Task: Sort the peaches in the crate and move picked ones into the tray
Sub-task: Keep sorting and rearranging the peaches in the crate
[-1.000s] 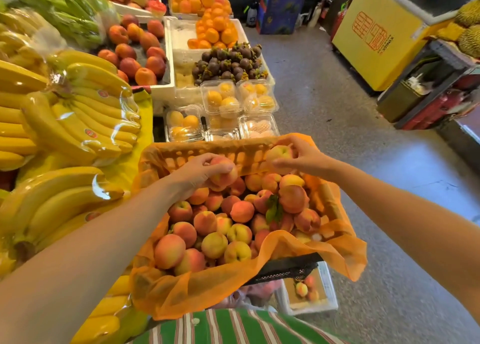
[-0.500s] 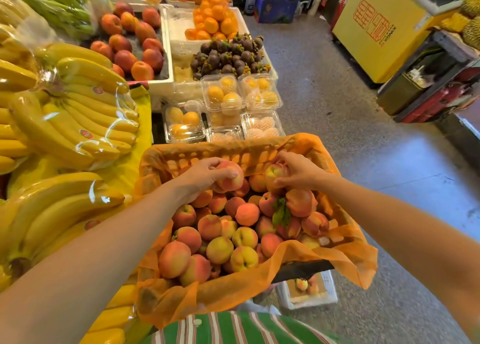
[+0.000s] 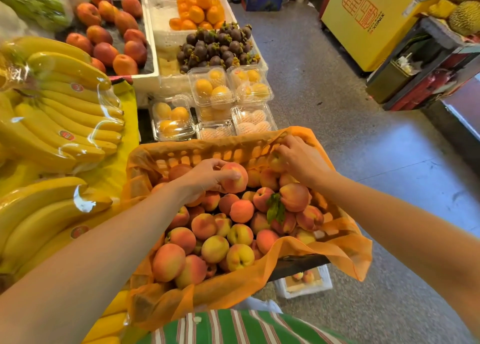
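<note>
Both of my hands are inside the crate now: my left hand is closed around one peach at the far side of the pile, fingers curled over its top, and my right hand pinches a smaller peach against the far right corner. I think the good way is to hold each fruit with the whole fingers and not squeeze, turn it to look for soft or dark places, and lift straight up so the neighbours do not roll. The orange liner is loose on the near rim, so I should not drag my wrist on it. Which tray is meant I cannot tell; a white box with few peaches stands on the floor under the near right corner. To my left lie wrapped bananas; far ahead are mangosteens and clear fruit boxes. The grey floor on the right is open.
</note>
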`<act>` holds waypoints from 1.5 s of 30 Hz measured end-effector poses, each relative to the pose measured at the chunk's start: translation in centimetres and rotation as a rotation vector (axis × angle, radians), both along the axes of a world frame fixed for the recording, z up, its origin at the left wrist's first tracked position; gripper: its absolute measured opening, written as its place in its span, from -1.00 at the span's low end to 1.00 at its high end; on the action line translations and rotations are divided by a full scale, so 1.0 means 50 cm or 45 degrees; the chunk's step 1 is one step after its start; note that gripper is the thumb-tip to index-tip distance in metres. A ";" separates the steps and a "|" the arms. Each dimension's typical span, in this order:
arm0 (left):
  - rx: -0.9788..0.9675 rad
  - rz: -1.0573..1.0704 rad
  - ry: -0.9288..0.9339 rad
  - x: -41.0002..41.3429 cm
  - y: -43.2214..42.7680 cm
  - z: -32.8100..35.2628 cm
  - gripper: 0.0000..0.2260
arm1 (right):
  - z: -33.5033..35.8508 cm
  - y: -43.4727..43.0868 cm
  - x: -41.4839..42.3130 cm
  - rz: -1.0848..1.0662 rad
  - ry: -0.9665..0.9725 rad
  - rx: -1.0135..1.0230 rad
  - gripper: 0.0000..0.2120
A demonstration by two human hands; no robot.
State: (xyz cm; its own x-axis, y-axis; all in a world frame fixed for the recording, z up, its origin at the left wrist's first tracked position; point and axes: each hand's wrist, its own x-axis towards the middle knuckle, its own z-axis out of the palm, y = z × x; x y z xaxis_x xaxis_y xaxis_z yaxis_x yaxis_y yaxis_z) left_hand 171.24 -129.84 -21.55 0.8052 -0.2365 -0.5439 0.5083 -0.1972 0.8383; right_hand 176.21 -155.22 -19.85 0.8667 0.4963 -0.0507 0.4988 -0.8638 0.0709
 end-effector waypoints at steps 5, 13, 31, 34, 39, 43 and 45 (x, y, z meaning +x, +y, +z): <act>0.004 0.001 0.002 0.005 -0.006 0.000 -0.62 | -0.003 -0.023 0.006 -0.078 0.110 0.031 -0.65; 0.022 0.047 0.001 0.026 -0.050 -0.014 -0.58 | 0.051 -0.059 -0.004 -0.115 0.227 0.481 -0.76; 1.040 -0.462 -0.507 0.057 -0.152 -0.106 -0.47 | -0.045 -0.124 -0.059 -0.255 0.282 0.475 -0.41; 1.098 -0.581 -0.550 0.051 -0.154 -0.108 -0.47 | -0.054 -0.123 -0.061 -0.255 0.223 0.503 -0.46; 1.085 -0.649 -0.600 0.039 -0.126 -0.089 -0.52 | -0.050 -0.127 -0.059 -0.244 0.256 0.549 -0.54; 1.067 -0.602 -0.689 0.020 -0.091 -0.042 -0.61 | -0.020 -0.115 -0.056 -0.264 0.096 0.446 -0.58; 1.047 -0.555 -0.761 0.009 -0.068 -0.013 -0.67 | 0.012 -0.086 -0.053 -0.215 0.046 0.466 -0.61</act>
